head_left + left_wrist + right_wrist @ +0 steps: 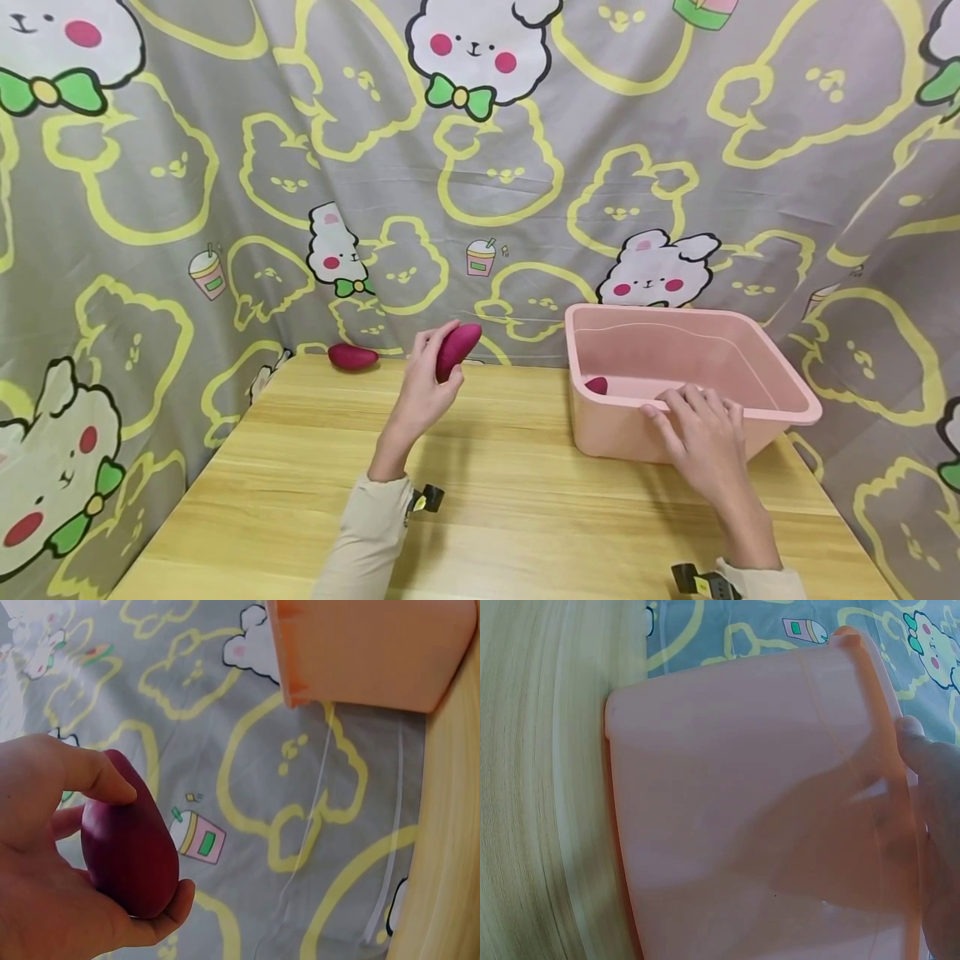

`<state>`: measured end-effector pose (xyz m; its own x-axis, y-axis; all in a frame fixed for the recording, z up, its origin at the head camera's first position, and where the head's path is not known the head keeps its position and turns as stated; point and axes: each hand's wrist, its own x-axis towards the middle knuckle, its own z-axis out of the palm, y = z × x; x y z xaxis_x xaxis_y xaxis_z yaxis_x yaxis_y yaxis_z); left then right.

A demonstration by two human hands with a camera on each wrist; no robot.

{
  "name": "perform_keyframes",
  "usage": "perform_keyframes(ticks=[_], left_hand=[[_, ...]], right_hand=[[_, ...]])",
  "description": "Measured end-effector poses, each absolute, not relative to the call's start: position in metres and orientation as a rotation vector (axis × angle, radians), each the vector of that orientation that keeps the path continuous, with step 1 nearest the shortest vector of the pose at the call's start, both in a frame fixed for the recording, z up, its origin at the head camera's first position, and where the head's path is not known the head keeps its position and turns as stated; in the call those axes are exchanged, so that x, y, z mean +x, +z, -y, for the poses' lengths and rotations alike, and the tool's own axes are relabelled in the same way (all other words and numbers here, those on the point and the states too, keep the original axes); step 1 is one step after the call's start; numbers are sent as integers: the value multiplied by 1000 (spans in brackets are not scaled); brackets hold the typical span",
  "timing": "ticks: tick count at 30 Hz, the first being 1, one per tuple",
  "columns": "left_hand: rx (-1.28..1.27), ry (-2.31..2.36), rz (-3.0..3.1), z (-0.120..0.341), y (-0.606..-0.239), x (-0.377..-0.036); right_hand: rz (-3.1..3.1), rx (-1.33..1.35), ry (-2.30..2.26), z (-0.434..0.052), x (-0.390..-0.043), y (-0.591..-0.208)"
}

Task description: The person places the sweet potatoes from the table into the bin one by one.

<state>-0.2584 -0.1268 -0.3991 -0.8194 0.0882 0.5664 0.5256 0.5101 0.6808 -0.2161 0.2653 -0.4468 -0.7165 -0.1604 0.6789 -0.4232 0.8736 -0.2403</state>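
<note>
My left hand holds a purple-red sweet potato above the table, thumb on one side and fingers on the other. In the left wrist view the sweet potato shows smooth and dark between thumb and fingers. My right hand grips the near rim of a pink plastic bin, fingers over the edge and the thumb along the rim. Inside the bin, at its left, part of another sweet potato shows. The right wrist view shows the bin's outer wall and the thumb at its rim.
A third sweet potato lies at the back left edge of the wooden table. Behind the table hangs a grey patterned curtain, which also runs along both sides. The bin stands at the table's back right.
</note>
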Motion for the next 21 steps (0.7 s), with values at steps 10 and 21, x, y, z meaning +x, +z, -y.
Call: perform_keyframes(ticks=[10,21], left_hand=[[-574,-1249,2261,111,-395,-260],[-674,-1206,2248,91,-393,-265]], right_hand=[[2364,414,506,-265,-215,-446],[2367,413,509,-265,-215,-446]])
